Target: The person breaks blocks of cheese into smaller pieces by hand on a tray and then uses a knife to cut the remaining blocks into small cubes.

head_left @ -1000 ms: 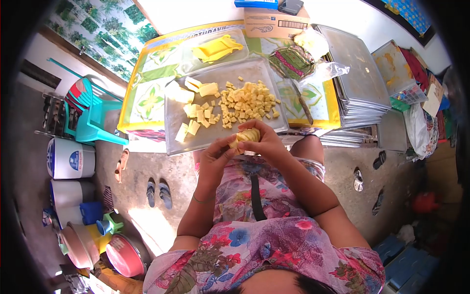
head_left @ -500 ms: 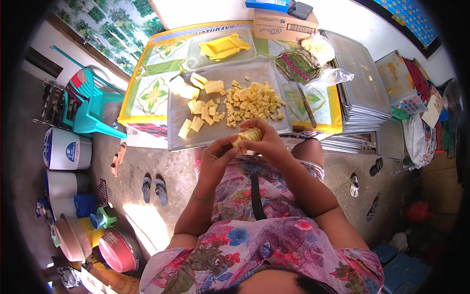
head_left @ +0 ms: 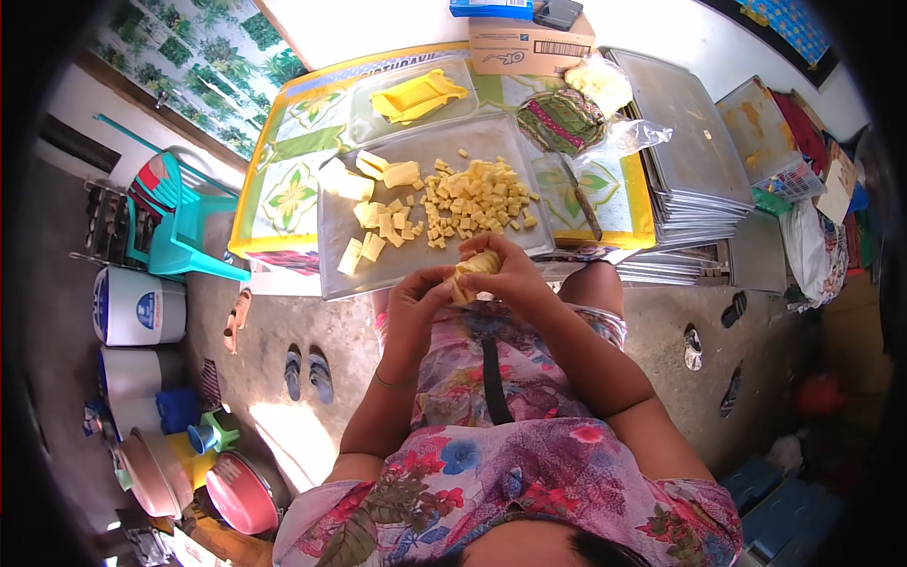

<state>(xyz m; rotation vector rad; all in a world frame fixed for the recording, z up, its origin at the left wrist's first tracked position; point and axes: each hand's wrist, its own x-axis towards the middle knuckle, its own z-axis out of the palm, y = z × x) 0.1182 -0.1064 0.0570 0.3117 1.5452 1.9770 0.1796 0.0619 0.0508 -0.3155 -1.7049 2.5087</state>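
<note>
Both my hands are together just off the front edge of the metal tray (head_left: 283, 291). My left hand (head_left: 422, 293) and my right hand (head_left: 503, 269) have their fingers closed round pale yellow sliced pieces (head_left: 478, 268). Small yellow cubes (head_left: 482, 194) lie heaped on the right half of the metal tray (head_left: 335, 222). Larger yellow chunks (head_left: 402, 175) and thick pieces lie on its left half. A knife (head_left: 581, 198) rests on the tablecloth right of the tray.
Behind the tray are a clear container with a yellow slicer (head_left: 416, 96) and a cardboard box (head_left: 524, 47). A patterned cloth (head_left: 562, 121) and plastic bag (head_left: 600, 85) lie at right, beside stacked metal trays (head_left: 675, 123). A teal chair (head_left: 194, 227) stands left.
The whole view has shifted slightly, so the table and tray appear a little further left. My hands stay together around the yellow pieces, with only small finger movement.
</note>
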